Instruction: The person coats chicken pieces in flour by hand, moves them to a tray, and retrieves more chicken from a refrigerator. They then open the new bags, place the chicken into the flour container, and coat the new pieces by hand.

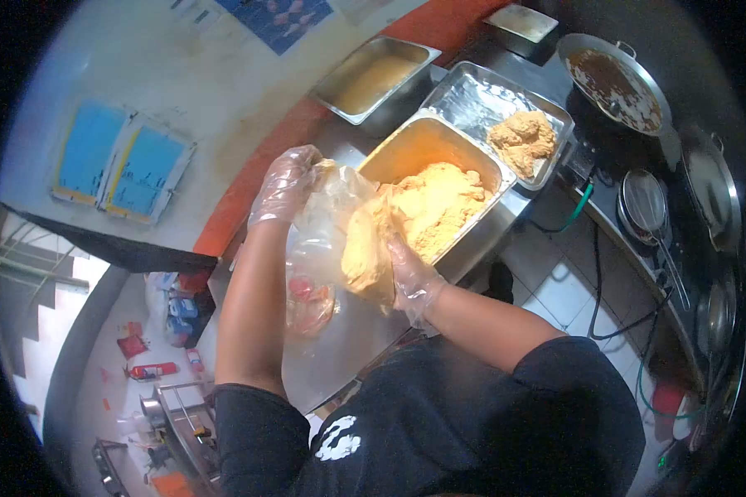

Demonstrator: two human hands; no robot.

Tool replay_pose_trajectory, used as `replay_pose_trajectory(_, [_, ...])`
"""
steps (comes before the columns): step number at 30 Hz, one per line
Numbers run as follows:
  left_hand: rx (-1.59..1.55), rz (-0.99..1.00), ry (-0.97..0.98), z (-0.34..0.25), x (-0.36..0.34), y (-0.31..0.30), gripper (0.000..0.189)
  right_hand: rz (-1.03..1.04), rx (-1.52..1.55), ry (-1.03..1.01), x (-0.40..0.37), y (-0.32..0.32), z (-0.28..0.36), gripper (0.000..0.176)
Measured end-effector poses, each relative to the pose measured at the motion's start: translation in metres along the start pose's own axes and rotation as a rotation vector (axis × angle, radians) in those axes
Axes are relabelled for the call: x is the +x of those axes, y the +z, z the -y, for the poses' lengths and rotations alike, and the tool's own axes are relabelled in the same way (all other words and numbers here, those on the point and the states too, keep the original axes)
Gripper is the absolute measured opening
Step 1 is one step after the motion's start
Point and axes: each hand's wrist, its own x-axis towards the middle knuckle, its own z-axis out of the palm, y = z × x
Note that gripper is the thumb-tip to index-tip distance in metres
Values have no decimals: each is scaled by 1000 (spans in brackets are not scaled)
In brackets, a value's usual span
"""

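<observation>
A clear plastic bag (323, 224) with red print low on its side hangs between my hands. Its right part is filled or coated with yellow-orange powder (365, 257). My left hand (286, 182), in a clear plastic glove, has its fingers curled round the bag's upper edge. Lower and to the right, my right hand (414, 277), also gloved, grips the powdery side of the bag; most of its fingers are hidden. Just beyond that hand stands a deep steel pan (506, 178) heaped with yellow-orange breading flour (439, 203).
A steel tray (472, 91) with a clump of coated food (522, 141) adjoins the flour pan. Behind is a steel pan of cloudy liquid (373, 79). To the right are a wok of dark oil (613, 87) and wire strainers (645, 199). A red-edged counter wall (232, 211) runs along the left.
</observation>
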Motion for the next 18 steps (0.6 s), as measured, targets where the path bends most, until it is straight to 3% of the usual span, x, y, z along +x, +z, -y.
replay_pose_trajectory(2, [-102, -61, -122, 20, -15, -6, 18, 91, 5, 49, 7, 0, -1, 69])
replay_pose_trajectory(6, [-196, -173, -140, 44, -46, -20, 19, 1, -322, -3, 2, 28, -8, 58])
replay_pose_trajectory(8, [-215, -250, -70, 65, -66, -26, 19, 6, -824, -84, 15, 10, -22, 59])
replay_pose_trajectory(11, [-203, -302, -21, 61, -118, -54, 20, 126, -1134, -329, -5, 54, -10, 73])
replay_pose_trajectory(13, [-278, -370, -46, 61, -163, -57, 22, 241, -1141, -498, 10, 37, -35, 82])
replay_pose_trajectory(15, [-447, -501, -103, 71, -209, -48, 24, 409, -1296, -504, 17, 28, -39, 88])
replay_pose_trajectory(18, [-547, -589, -336, 80, -273, -21, 26, 494, -1509, -338, 22, 33, -31, 82])
